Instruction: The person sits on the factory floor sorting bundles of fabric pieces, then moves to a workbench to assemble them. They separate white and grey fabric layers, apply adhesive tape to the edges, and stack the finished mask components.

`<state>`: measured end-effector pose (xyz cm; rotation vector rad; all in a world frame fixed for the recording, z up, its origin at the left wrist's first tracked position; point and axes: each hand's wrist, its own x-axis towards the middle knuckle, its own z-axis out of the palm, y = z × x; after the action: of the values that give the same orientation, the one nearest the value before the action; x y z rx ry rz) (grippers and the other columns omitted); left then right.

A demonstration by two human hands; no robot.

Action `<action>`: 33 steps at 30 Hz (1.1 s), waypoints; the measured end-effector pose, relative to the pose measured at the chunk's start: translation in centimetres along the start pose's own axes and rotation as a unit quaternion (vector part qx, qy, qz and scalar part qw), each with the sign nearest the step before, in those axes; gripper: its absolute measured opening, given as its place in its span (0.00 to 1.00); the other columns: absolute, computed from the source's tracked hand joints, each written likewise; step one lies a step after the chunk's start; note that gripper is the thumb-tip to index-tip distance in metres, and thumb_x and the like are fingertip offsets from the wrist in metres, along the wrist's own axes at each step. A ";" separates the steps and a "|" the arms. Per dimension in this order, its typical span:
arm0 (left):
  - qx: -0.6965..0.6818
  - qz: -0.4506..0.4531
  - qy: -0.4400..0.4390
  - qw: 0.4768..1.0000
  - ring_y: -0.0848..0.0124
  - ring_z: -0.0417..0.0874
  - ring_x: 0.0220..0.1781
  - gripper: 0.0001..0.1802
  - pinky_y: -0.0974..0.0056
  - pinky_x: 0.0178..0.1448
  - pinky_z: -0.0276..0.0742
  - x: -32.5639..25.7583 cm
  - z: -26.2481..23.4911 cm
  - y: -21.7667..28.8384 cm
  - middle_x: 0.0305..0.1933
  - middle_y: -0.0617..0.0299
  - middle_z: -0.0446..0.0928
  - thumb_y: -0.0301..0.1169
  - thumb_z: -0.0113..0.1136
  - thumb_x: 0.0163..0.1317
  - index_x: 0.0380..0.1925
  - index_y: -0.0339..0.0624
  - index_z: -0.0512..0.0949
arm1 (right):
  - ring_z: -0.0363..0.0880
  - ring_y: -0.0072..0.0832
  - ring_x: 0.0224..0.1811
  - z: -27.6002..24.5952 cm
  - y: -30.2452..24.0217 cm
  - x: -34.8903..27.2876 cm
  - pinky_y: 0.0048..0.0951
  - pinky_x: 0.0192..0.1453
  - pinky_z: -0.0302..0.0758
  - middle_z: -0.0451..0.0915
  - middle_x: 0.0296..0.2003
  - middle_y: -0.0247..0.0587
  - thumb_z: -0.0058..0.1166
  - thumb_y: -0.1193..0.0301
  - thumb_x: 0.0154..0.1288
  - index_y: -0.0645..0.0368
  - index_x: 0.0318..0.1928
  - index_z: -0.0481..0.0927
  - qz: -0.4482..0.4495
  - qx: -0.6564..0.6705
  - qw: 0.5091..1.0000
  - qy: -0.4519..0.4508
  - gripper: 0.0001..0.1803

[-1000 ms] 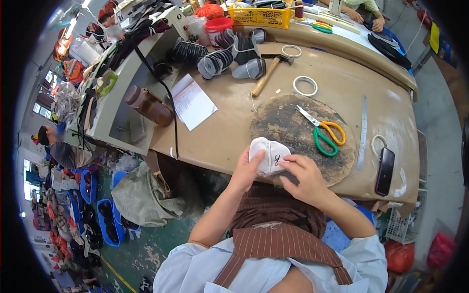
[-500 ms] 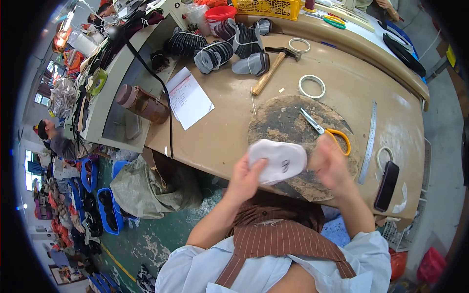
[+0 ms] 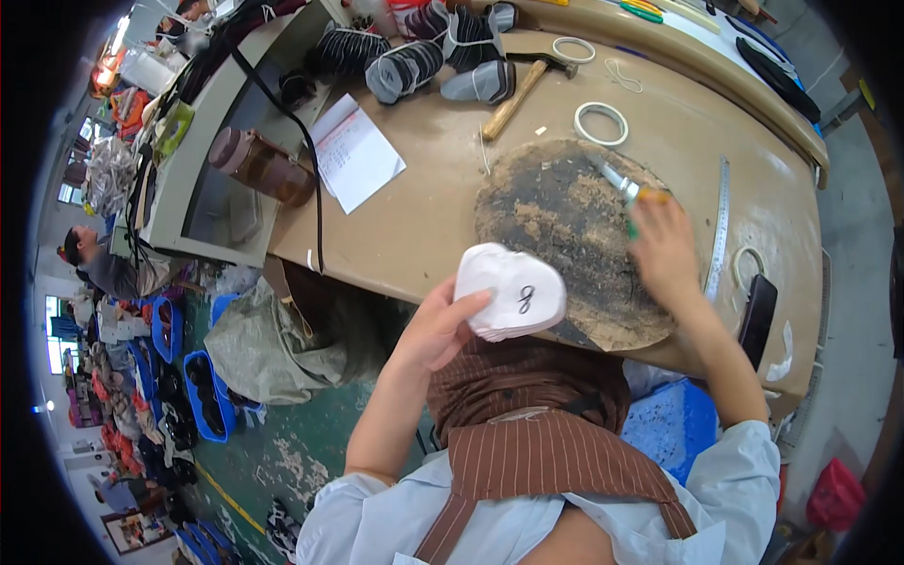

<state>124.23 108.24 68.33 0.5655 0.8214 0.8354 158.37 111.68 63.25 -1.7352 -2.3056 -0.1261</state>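
My left hand (image 3: 441,325) grips a stack of white rounded cut pieces (image 3: 507,282), the thumb on top. A dark handwritten mark shows on the upper face, and the layered edges show along the near side. The stack is held above the table's front edge. To its right, my right hand (image 3: 664,247) lies over the orange and green handles of the scissors (image 3: 621,185), its fingers closed about them and partly hiding them. The blades point away to the far left, above a worn round cutting board (image 3: 537,202).
Beyond the board lie a roll of tape (image 3: 601,124), a hammer (image 3: 516,99), a loose string (image 3: 621,77) and tied bundles of grey pieces (image 3: 405,71). At left are paper sheets (image 3: 363,160) and a brown bottle (image 3: 264,169); at right, a ruler (image 3: 718,226) and phone (image 3: 758,320).
My right hand has moved from beside the stack to the scissors and closed on their handles. The left hand has shifted slightly left and tilted the stack. A string now shows beyond the tape.
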 end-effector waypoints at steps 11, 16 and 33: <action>0.169 0.077 -0.012 0.983 0.75 0.77 0.51 0.26 0.67 0.58 0.73 4.2 3.7 -2.0 0.50 0.59 0.76 0.27 0.63 0.61 0.57 0.33 0.65 | 0.76 0.22 0.47 -3.8 -10.8 -0.3 0.27 0.49 0.74 0.79 0.45 0.42 0.57 0.67 0.65 0.65 0.52 0.71 0.195 0.585 0.781 -0.097 0.20; 0.141 0.142 -0.007 0.980 0.71 0.75 0.57 0.26 0.65 0.62 0.70 3.3 4.9 -5.0 0.56 0.54 0.73 0.20 0.53 0.64 0.62 0.32 0.60 | 0.76 0.22 0.46 -2.5 -12.4 -2.7 0.26 0.50 0.74 0.77 0.45 0.41 0.53 0.70 0.68 0.66 0.54 0.68 0.228 0.675 0.700 0.047 0.18; 0.424 0.144 0.007 0.894 0.73 0.81 0.48 0.21 0.69 0.49 0.77 2.4 5.8 -3.9 0.51 0.54 0.75 0.17 0.47 0.64 0.58 0.34 0.66 | 0.73 0.18 0.47 -2.4 -12.3 -5.8 0.23 0.49 0.73 0.75 0.44 0.39 0.56 0.75 0.63 0.65 0.52 0.66 0.220 0.649 0.727 0.029 0.19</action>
<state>131.54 107.28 67.87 1.4855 1.1282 0.7172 148.51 102.22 65.15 -1.2626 -1.1288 1.1878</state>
